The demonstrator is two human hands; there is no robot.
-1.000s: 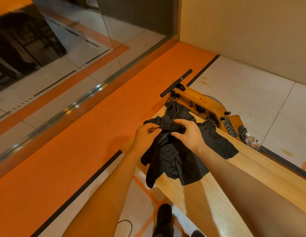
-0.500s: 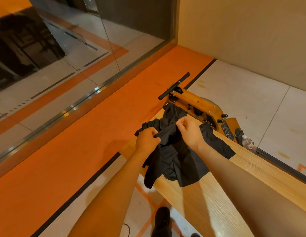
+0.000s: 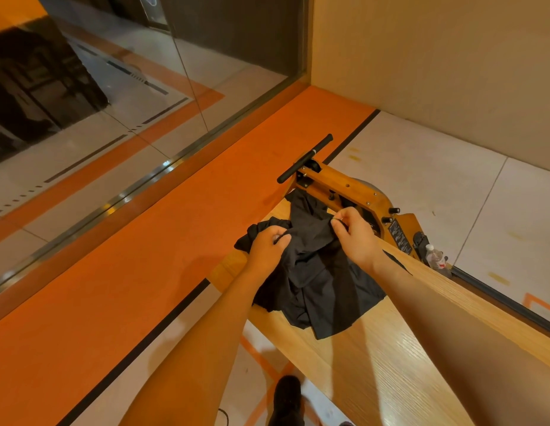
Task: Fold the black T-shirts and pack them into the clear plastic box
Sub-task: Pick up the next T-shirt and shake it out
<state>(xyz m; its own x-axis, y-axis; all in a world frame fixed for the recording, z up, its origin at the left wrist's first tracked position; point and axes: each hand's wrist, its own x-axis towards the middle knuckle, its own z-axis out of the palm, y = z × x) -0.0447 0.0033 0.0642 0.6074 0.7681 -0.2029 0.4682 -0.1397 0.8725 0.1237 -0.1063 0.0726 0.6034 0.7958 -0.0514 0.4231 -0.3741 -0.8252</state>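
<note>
Both hands are closed on a crumpled black T-shirt (image 3: 323, 290): its upper edge is pinched by the left hand (image 3: 267, 247) and, a little apart, by the right hand (image 3: 355, 235). The shirt is heaped at the far end of a wooden table (image 3: 390, 348) (one corner drooping over the near edge). Just beyond the shirt a wooden machine (image 3: 353, 192) with a black handlebar (image 3: 304, 158) is seen, and a plastic bottle (image 3: 435, 256) beside it.
</note>
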